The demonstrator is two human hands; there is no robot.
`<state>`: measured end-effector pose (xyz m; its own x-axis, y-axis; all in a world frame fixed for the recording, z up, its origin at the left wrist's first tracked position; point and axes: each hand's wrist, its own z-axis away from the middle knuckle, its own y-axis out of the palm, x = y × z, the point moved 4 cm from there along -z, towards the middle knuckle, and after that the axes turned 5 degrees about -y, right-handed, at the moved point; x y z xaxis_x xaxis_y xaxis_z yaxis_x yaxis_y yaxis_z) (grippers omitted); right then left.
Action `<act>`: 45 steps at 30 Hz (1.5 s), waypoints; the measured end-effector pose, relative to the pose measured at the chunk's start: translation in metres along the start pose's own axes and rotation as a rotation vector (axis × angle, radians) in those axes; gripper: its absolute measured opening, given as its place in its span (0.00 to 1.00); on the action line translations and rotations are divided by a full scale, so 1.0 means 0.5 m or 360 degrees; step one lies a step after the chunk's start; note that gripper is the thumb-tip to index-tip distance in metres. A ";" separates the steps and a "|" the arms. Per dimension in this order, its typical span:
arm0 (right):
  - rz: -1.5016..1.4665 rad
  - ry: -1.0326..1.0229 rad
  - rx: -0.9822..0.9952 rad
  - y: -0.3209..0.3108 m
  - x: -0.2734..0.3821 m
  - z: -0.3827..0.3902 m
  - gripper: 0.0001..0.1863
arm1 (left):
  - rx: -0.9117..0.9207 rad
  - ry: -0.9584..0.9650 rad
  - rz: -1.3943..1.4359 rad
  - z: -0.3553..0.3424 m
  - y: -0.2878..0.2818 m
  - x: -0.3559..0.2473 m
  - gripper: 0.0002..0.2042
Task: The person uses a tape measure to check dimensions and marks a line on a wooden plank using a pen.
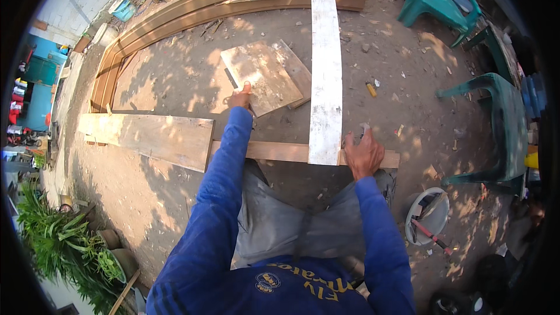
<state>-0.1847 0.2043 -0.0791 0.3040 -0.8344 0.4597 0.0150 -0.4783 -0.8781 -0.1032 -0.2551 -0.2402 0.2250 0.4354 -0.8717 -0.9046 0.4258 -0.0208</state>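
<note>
Your right grip (366,154), fingers spread near the right end of the beam (277,151), is nearer the white plank (326,70), just left, pointing lengthwise away; left grip (240,98) meets square board (265,76), closure unclear.

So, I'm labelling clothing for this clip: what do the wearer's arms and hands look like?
Both arms have long blue sleeves: the left sleeve shows dark stripes near the shoulder, while the right sleeve looks plain. The left hand and right hand show no gloves.
</note>
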 end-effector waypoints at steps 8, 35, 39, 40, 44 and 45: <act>0.0011 0.0038 -0.0084 -0.004 -0.018 0.007 0.24 | 0.0533 -0.0013 0.0235 0.240 0.192 -0.018 0.22; 0.0045 0.0020 -0.0178 0.004 -0.031 0.007 0.27 | 0.0778 -0.0073 -0.0520 0.335 0.285 -0.013 0.60; -0.0017 -0.0030 -0.0038 0.002 -0.003 0.014 0.36 | 0.0739 -0.0098 -0.0452 0.334 0.270 -0.021 0.62; -0.0008 -0.0035 -0.0020 0.006 -0.003 0.014 0.36 | 0.0731 -0.0115 -0.0445 0.325 0.269 -0.008 0.62; 0.0093 -0.0057 0.0008 -0.004 -0.003 0.009 0.42 | 0.0970 -0.0139 -0.0295 0.347 0.281 -0.022 0.62; 0.0094 -0.0039 0.0068 0.000 0.001 0.009 0.42 | 0.1035 -0.0171 -0.0222 0.357 0.272 -0.035 0.62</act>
<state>-0.1802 0.2050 -0.0794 0.3288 -0.8536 0.4040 0.0367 -0.4159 -0.9087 -0.1655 -0.0631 -0.1401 0.3892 0.4042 -0.8278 -0.4701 0.8599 0.1989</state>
